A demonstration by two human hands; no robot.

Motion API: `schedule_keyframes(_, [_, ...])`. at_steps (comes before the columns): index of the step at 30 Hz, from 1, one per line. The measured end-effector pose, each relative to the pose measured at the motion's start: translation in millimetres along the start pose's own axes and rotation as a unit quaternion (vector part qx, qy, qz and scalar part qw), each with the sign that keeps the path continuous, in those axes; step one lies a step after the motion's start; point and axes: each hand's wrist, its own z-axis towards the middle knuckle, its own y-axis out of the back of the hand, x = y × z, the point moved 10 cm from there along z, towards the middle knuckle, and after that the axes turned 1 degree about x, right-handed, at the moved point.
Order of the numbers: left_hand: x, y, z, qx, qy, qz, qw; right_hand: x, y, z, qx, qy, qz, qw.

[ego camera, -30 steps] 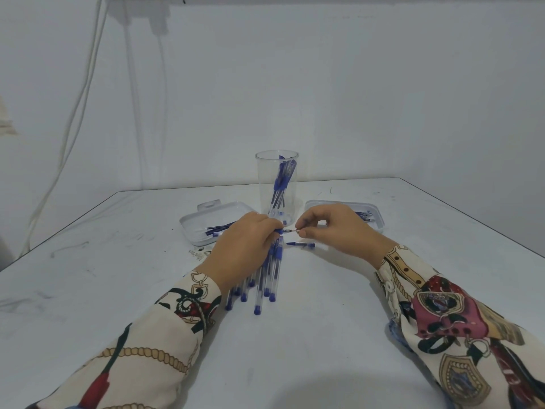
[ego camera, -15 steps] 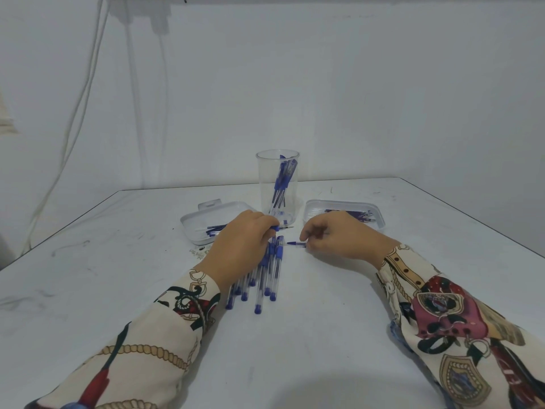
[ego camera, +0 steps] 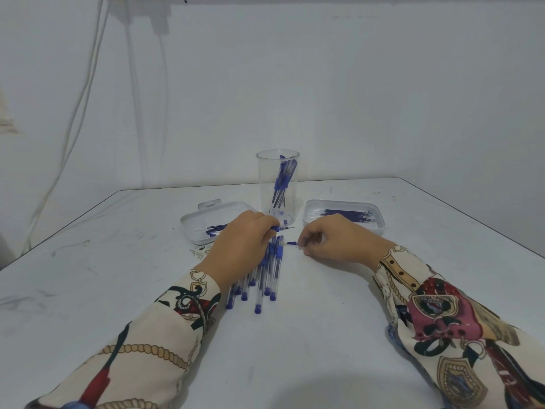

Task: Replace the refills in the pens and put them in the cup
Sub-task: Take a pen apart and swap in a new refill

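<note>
Lowered since a second ago, the right hand now rests on the table, pinching a small blue cap. Left hand grips a pen, its barrel mostly hidden. Clear-barrelled pens lie beneath, partly covered. More stand in the transparent cup; thin refills fill the right tray and left tray.

You have one clear cup standing at the far middle, and the pens inside it overlap too much to count. Two shallow white trays flank it: one on the left, one on the right, each holding a bundle of refills you cannot count. Near you lies a bunch of pens; about six blue ends show. Two hands are in view.
</note>
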Motion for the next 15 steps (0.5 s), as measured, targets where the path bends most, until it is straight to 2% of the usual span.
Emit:
schedule_keyframes(8, [2.2,0.2,0.8,-0.008,0.007,0.001,1.0,-3.9,7.6,-0.5,-0.027,-0.01,0.052,0.998])
schedule_keyframes(11, [1.7,1.7,-0.2,-0.014,0.0,-0.002,1.0,-6.7,21.5,-2.8,-0.085,-0.014,0.11,0.99])
schedule_keyframes(15, [-3.5,3.6,-0.8,-0.026,-0.027,-0.003,0.999,5.3,37.7,-9.4,-0.168,0.035,0.115,0.979])
